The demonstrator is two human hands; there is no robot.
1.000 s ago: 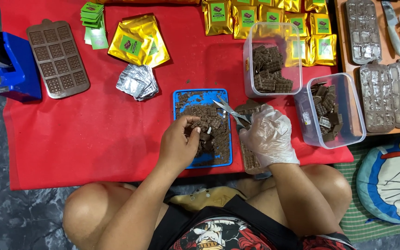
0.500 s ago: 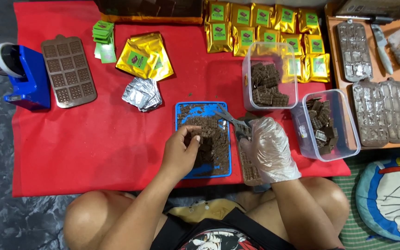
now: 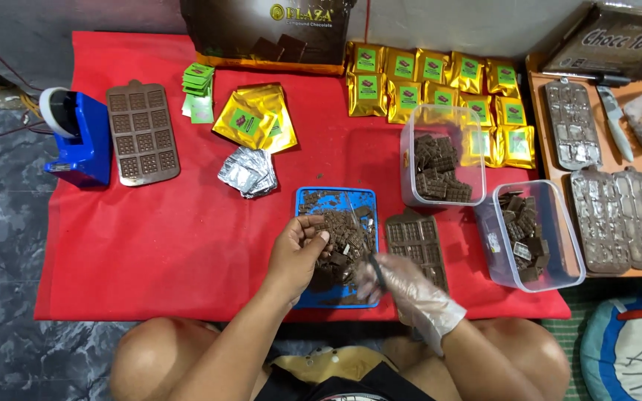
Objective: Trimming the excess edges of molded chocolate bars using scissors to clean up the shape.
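Right now, low in the frame's centre, the bare left hand [image 3: 300, 252] is pinning a chocolate slab [image 3: 336, 239] on the blue tray [image 3: 313, 300] — grip closed on it — while the gloved right hand [image 3: 399, 286] is clamping a knife [image 3: 362, 236]. Pressing too hard could snap the slab — or slip toward fingers.

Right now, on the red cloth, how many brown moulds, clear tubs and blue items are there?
Brown moulds: 2
Clear tubs: 2
Blue tray: 1
Blue tape dispenser: 1
Total: 6
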